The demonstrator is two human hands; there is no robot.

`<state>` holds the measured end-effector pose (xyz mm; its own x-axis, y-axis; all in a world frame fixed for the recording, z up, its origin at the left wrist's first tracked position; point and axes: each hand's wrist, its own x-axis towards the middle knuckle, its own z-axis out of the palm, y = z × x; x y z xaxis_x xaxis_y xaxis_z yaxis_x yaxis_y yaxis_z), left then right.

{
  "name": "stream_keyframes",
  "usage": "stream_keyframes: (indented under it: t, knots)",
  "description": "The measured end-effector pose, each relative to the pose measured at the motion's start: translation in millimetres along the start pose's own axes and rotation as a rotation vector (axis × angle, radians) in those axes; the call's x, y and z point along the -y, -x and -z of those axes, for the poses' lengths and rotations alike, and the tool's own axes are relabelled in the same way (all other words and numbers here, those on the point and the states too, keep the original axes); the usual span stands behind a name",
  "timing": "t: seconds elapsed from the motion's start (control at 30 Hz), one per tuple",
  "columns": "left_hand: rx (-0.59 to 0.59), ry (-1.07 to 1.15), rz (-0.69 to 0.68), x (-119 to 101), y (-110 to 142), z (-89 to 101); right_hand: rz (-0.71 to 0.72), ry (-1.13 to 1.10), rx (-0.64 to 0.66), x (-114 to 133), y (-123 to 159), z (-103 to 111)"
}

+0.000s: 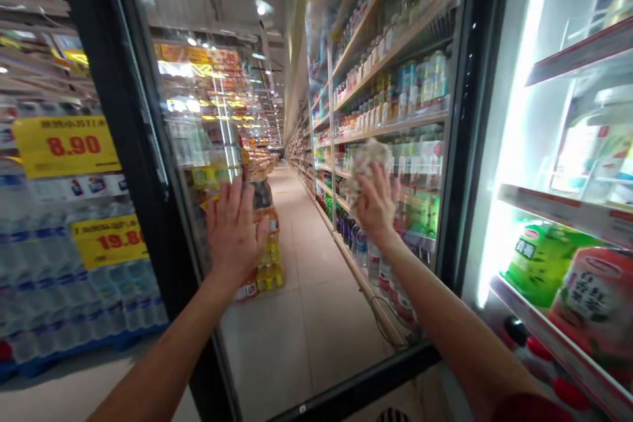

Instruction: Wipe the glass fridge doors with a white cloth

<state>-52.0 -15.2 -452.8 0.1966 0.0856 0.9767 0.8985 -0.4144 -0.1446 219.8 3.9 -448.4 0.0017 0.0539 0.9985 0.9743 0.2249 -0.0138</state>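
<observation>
An open glass cooler door (pixel 297 316) with a black frame stands in front of me. My left hand (pixel 235 231) lies flat on the glass, fingers stretched upward. My right hand (pixel 376 204) presses a crumpled pale cloth (pixel 363 161) against the glass farther right, with the fingers wrapped on the cloth. Through the pane I see the shop aisle and its shelves.
Lit cooler shelves (pixel 558 211) at right hold green and red drink packs (pixel 568 277). At left stand stacked water bottles (pixel 74 303) with yellow price signs (pixel 64 145). A long tiled aisle (pixel 306 257) runs ahead between bottle shelves.
</observation>
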Motion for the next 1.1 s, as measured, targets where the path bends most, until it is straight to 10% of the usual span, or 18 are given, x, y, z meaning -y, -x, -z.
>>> stream_keyframes:
  t: [0.13,0.33,0.43,0.57,0.83,1.0,1.1]
  knots:
    - [-0.014,0.025,0.050,-6,3,-3.6,-0.279,-0.011,-0.153,-14,7,-5]
    - [0.001,0.062,0.019,-23,26,-12.1,0.262,-0.085,0.144,86,27,-9]
    - [0.027,0.036,0.003,-30,36,-13.0,0.249,-0.039,0.135,47,37,-2]
    - [0.031,0.000,0.021,-37,37,-13.2,-0.123,0.032,-0.092,-10,43,-2]
    - [0.044,0.031,-0.021,-44,52,-14.8,0.260,-0.120,0.089,47,92,-7]
    - [0.064,-0.001,-0.027,-46,58,-14.4,-0.339,-0.003,-0.136,-28,88,-1]
    - [0.046,-0.013,-0.033,-47,60,-16.6,-0.339,-0.036,-0.137,-4,91,-3]
